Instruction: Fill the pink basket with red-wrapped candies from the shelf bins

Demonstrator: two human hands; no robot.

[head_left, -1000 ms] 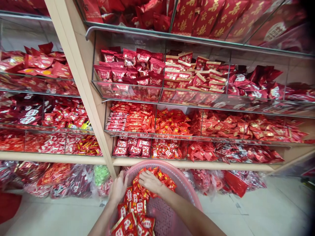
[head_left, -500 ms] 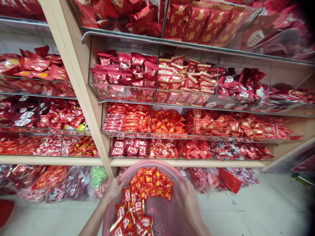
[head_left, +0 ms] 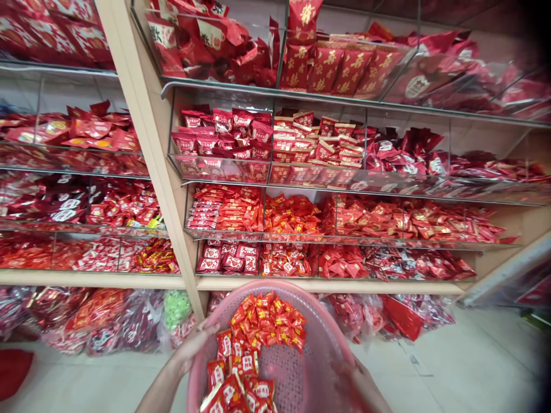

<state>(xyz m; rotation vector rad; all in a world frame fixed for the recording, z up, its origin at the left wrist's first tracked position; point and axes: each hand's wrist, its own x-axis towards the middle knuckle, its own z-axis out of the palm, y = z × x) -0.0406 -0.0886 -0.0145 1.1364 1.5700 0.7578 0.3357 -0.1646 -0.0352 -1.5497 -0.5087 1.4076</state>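
A round pink plastic basket (head_left: 321,310) with a perforated bottom is in front of me at the lower middle. Small orange-red wrapped candies (head_left: 269,318) lie heaped in its far part. Larger red packets with white labels (head_left: 243,370) fill its left side. My left hand (head_left: 194,347) grips the left rim, thumb over the edge. On the right rim my right hand (head_left: 353,373) is closed over the edge, its fingers blurred and reaching inside the wall.
Wooden shelving with clear-fronted bins (head_left: 318,235) of red-wrapped sweets rises ahead. A wooden upright (head_left: 148,137) divides it. Beneath the lowest shelf, filled plastic bags (head_left: 124,321) rest on the tiled floor (head_left: 430,373). A red object (head_left: 15,373) lies at the far left.
My right hand has shifted right and down along the basket's rim. The left hand keeps its hold. The view has moved slightly, showing more of the upper shelves.
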